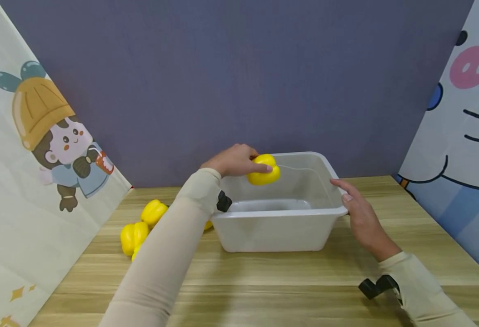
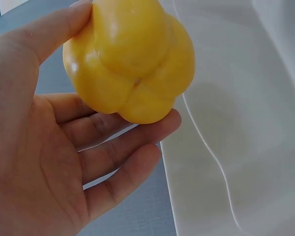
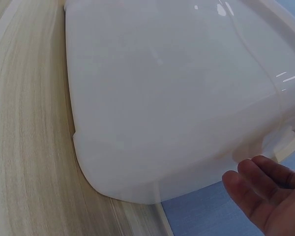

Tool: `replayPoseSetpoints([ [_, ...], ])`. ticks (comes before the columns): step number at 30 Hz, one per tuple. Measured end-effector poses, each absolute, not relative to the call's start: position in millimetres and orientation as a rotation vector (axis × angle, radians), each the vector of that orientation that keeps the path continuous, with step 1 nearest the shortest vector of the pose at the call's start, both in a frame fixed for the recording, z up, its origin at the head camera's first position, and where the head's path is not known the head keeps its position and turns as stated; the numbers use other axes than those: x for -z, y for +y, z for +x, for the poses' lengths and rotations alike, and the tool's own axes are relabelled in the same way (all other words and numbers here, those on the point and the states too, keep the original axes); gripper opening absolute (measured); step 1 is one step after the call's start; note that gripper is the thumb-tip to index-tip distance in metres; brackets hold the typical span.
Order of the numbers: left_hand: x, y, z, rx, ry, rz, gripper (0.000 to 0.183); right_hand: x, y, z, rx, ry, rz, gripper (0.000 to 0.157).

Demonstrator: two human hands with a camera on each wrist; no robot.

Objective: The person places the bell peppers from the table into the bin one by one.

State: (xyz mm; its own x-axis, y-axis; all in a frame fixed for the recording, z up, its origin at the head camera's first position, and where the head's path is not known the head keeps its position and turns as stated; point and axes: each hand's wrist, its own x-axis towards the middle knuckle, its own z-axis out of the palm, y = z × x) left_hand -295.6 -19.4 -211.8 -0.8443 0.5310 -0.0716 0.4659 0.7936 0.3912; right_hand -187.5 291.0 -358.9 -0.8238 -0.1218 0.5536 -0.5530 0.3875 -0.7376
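My left hand [image 1: 235, 160] holds a yellow bell pepper [image 1: 265, 170] above a white plastic tub [image 1: 276, 232], thumb on one side and fingers on the other. Close up in the left wrist view, the lobed end of the pepper [image 2: 132, 64] faces the camera, near the tub's wall [image 2: 211, 147]. At the tub's right end, my right hand [image 1: 364, 220] grips the rim, its thumb over the edge. From the right wrist view, the fingers [image 3: 255, 184] lie against the outside of the tub below the rim.
Several more yellow bell peppers [image 1: 154, 212] lie on the wooden table [image 1: 288, 290] left of the tub, partly hidden by my left arm. A grey-blue panel [image 1: 239, 81] stands behind the tub. Printed cartoon sheets hang on the left and right sides.
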Motion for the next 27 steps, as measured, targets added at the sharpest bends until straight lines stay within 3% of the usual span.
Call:
replayPoseSetpoints([
  [27, 217, 5, -305, -0.492, 2.705, 0.814, 0.045, 359, 293, -188, -1.426, -2.244, 0.575, 0.045],
])
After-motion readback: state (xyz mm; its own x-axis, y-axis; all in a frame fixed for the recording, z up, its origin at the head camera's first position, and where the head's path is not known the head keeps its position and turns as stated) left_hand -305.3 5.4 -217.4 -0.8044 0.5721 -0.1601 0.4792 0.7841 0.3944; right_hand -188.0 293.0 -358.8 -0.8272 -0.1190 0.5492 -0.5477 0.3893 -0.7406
